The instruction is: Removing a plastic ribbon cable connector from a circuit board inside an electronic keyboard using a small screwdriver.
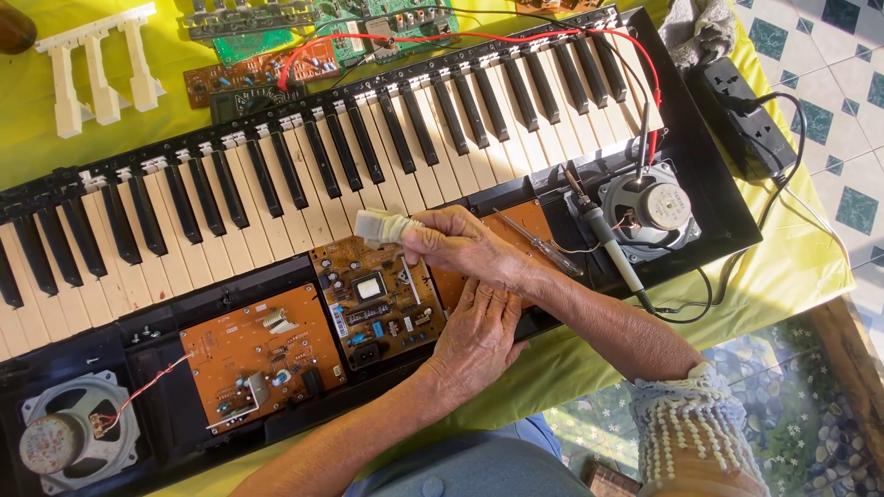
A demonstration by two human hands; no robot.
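Note:
My right hand is closed on a small white plug-like piece, held just above the white keys of an opened keyboard. My left hand lies flat, palm down, on the keyboard's front edge. It rests beside a brown circuit board that carries a transformer and a black socket. My right wrist wears a white beaded cuff.
An orange board and a speaker sit at the left, and a second speaker at the right. A soldering iron and a screwdriver lie near it. At the top are a power strip, loose white keys and green boards, all on a yellow cloth.

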